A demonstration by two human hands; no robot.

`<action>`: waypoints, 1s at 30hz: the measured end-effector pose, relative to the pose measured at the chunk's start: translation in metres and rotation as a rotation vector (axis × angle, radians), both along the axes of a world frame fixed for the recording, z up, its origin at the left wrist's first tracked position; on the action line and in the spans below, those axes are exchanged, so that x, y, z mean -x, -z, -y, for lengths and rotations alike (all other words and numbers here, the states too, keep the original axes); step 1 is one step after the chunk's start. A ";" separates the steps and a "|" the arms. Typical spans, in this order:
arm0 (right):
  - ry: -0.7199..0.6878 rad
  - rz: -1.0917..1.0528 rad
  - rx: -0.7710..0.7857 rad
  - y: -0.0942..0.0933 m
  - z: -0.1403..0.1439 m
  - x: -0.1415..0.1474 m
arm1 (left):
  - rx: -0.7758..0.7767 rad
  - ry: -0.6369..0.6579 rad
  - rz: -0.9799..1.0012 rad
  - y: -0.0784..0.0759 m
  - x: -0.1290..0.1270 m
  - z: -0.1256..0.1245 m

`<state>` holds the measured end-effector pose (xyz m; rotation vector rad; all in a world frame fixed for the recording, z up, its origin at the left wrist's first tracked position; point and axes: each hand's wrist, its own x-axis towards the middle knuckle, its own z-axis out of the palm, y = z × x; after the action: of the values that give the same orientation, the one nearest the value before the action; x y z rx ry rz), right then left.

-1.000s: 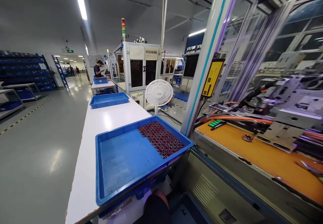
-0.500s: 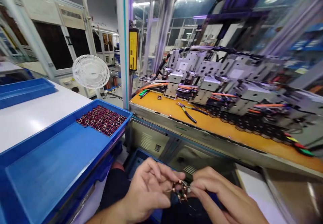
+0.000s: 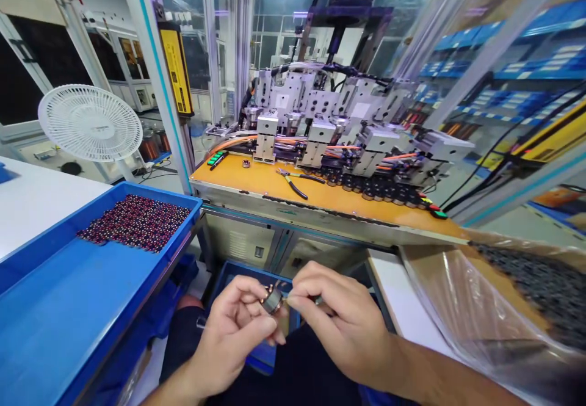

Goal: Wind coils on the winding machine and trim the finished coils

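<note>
My left hand (image 3: 240, 326) is closed around a small motor stator (image 3: 273, 300), a dark ring with copper windings, held edge-on between thumb and fingers above my lap. Close beside it on the right, my right hand (image 3: 341, 320) pinches what looks like a thin copper wire (image 3: 285, 298) at the stator's side. The pinching fingertips hide most of that wire. A small dark piece shows under the right fingers, too little of it to name.
A blue tray (image 3: 77, 308) on the left bears many small copper-and-black parts (image 3: 135, 223). Ahead, a machine (image 3: 320, 107) stands on an orange bench (image 3: 220, 177) with pliers (image 3: 295, 185) and one stator (image 3: 246, 163). A plastic-lined box of dark parts (image 3: 540, 284) lies right. Below is a blue bin (image 3: 229, 270).
The view has swung to the right. In my left hand the stator has turned from showing its open ring to edge-on. My right hand still pinches close at its side.
</note>
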<state>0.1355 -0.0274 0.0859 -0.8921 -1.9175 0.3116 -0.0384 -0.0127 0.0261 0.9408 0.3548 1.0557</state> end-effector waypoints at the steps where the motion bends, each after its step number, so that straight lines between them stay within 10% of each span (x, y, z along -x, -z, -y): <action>1: 0.012 -0.015 0.008 0.001 0.000 0.001 | -0.019 -0.038 0.013 0.000 0.000 0.000; 10: 0.085 -0.182 0.132 0.008 0.004 0.009 | -0.236 -0.386 -0.085 -0.005 -0.002 -0.001; 19: -0.099 -0.517 1.056 0.000 0.010 0.014 | -0.304 -0.414 -0.209 -0.004 0.004 -0.007; 30: -0.328 -0.582 0.987 0.015 0.001 0.016 | -0.232 -0.233 -0.036 0.006 0.002 -0.017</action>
<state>0.1198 -0.0282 0.0705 -0.9258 -1.2913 1.6161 -0.0409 0.0041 0.0198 1.1462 0.3836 1.3143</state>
